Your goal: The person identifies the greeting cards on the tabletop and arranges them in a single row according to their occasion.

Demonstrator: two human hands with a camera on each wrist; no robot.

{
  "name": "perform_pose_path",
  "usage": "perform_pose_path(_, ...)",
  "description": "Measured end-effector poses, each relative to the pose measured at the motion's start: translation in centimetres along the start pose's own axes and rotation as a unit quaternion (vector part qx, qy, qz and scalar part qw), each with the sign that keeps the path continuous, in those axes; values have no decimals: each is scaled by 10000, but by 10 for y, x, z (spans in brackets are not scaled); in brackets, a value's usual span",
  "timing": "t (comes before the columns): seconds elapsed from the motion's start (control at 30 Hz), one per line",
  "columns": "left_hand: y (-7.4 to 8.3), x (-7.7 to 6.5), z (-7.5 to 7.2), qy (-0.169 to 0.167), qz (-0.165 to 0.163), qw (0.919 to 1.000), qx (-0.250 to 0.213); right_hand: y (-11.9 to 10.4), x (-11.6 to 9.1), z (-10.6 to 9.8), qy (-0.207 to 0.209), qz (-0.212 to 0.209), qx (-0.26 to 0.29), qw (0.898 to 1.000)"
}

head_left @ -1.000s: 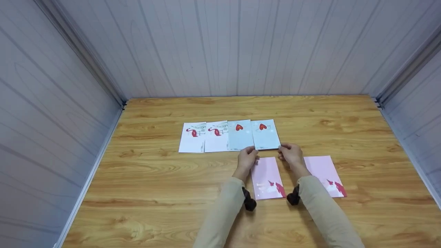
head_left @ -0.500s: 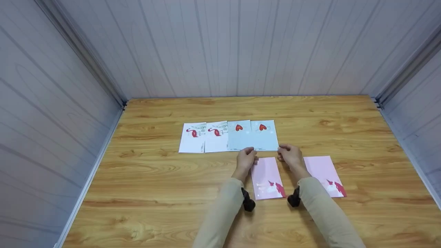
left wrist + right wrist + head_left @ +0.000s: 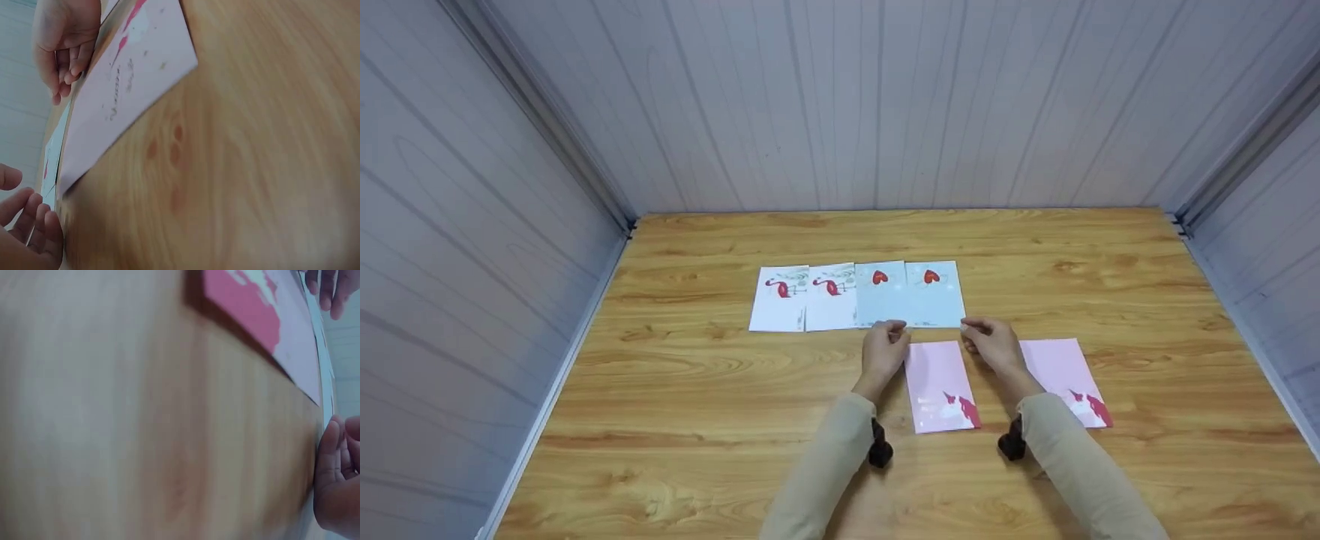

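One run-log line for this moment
left hand: by near edge of blue heart cards; right hand: by their near right corner; pink cards: on table

Pink card point(image 3: 124, 90) flat on wooden tabletop point(image 3: 242, 152)

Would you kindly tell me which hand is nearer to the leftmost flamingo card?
Left. The left hand is right of the leftmost flamingo card and nearer the person; the right hand is farther right, by the right heart card.

Blue card point(image 3: 936, 301), pink card point(image 3: 121, 87) lettered; illegible
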State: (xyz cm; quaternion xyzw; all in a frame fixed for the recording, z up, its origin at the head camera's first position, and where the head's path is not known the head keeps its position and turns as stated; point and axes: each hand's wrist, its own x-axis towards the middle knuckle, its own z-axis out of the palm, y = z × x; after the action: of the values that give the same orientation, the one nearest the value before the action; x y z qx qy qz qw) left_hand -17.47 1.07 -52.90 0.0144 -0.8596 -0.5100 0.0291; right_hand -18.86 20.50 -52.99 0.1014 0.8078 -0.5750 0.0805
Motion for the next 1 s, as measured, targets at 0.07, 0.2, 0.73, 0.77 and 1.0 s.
perform_pose_path(0.07, -3, -3, -3, -91, 161, 9989, 427, 2, -3, 0, -39, -219, -347, 9992)
perform_pose_path(0.2, -9, -10, -7, -469, 425, 9891, 1329, 6, -10, -2, -67, -598, -875, 9943)
perform_pose_path(0.73, -8, -16, -9, -1024, 620, 9691, 2158, 12, -23, -4, -178, -1319, -1423, 9808)
perform_pose_path(0.77, -9, -16, -9, -1020, 618, 9697, 2132, 12, -24, -3, -194, -1312, -1409, 9811)
perform_pose_path(1.0, -9, -15, -9, -1049, 644, 9729, 1960, 10, -23, -2, -228, -1280, -1455, 9808)
